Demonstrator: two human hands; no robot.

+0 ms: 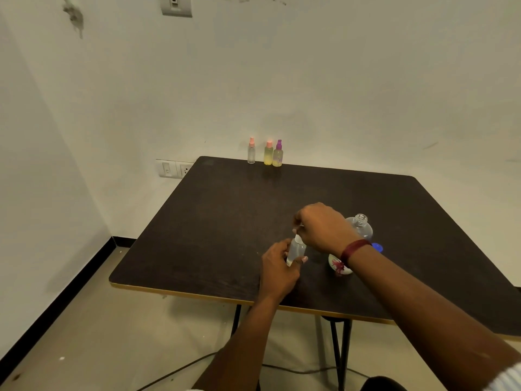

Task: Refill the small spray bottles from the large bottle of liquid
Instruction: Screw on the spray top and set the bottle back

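Observation:
My left hand grips a small clear spray bottle upright on the dark table. My right hand is closed over the top of that bottle, fingers pinched at its cap, which is mostly hidden. The large clear bottle stands uncapped just behind my right wrist. Its blue cap lies on the table beside it. Three small spray bottles stand at the far edge: a clear one with a pink top, a yellowish one with a pink top, and one with a purple top.
A small white round object with red marks lies under my right wrist. The table's front edge is close to my body. A wall socket sits left of the table, and a cable runs on the floor.

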